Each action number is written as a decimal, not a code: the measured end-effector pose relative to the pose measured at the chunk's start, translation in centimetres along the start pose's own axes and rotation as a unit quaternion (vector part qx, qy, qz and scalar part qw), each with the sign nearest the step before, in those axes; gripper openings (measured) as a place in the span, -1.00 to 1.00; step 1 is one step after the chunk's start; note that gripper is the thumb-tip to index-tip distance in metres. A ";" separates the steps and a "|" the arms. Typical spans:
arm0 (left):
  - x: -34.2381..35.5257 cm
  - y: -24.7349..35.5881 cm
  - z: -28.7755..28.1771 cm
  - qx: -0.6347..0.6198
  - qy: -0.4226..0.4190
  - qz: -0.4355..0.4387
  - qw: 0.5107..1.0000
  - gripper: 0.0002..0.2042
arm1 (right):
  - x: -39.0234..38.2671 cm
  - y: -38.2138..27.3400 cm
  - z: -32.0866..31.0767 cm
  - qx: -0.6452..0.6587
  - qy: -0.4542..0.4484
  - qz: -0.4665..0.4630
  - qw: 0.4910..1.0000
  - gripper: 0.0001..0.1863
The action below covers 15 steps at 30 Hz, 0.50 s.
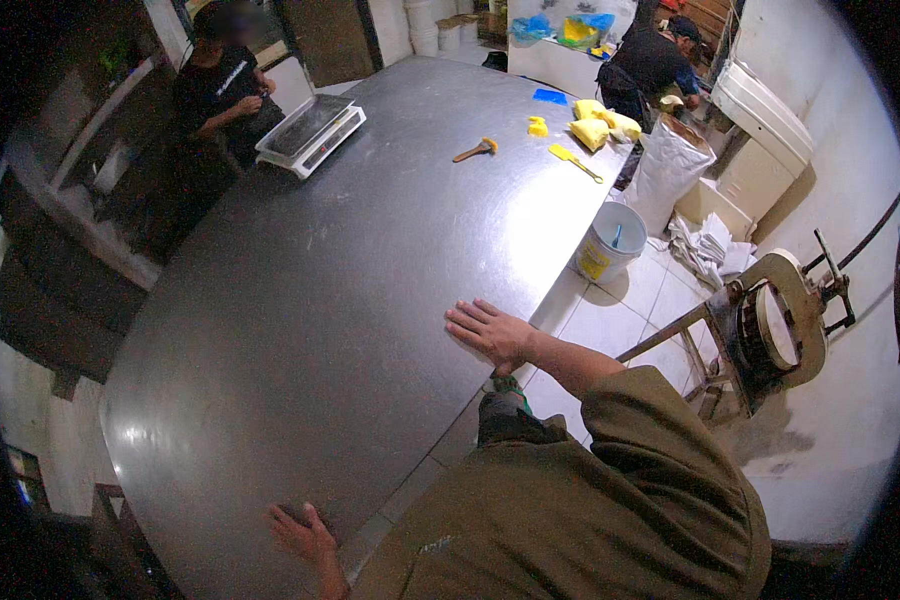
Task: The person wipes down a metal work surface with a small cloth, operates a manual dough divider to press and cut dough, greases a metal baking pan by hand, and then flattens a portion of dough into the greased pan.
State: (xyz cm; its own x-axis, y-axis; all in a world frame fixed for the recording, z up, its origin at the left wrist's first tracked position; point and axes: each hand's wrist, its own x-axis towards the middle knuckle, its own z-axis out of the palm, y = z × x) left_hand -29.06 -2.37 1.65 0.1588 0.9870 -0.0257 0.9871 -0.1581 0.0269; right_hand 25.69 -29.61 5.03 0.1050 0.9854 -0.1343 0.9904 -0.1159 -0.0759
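Note:
Both my hands rest on a large metal-topped table point(300, 330), and neither holds anything. My right hand point(492, 333) lies flat near the table's right edge, its fingers stretched out. Low in the view, my left hand point(305, 532) is at the near edge, fingers spread and thumb apart. Far up the table lie a brush with a wooden handle point(474, 151), a yellow spatula point(576, 163), a blue scraper point(549, 97), a small yellow piece point(538, 127) and several yellow bags point(591, 132).
A digital scale point(310, 135) stands at the far left, with a person point(225, 95) beside it. Another person point(650, 65) bends by a white sack point(672, 165) at the far right. A white bucket point(610, 243) and a metal machine point(770, 325) on a stand are right of the table.

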 end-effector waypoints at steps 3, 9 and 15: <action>-0.1 1.3 -1.1 -0.018 0.001 -0.106 0.994 -0.19 | 0.0 0.3 0.3 -0.011 0.002 -0.003 1.000 0.58; 0.6 -0.4 1.4 -0.013 -0.004 -0.113 0.994 -0.18 | 0.2 0.3 0.1 -0.007 0.015 -0.008 1.000 0.51; 0.3 -0.1 1.1 0.020 -0.005 -0.124 0.992 -0.17 | 0.5 0.3 0.8 -0.017 0.020 -0.004 1.000 0.53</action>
State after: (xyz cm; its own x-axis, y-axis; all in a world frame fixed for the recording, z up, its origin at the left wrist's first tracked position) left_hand -29.05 -2.06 0.58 -0.0883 0.9954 -0.0371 0.9959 0.0876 -0.0209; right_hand 26.01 -29.23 4.10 0.0996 0.9907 -0.0932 0.9937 -0.1039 -0.0426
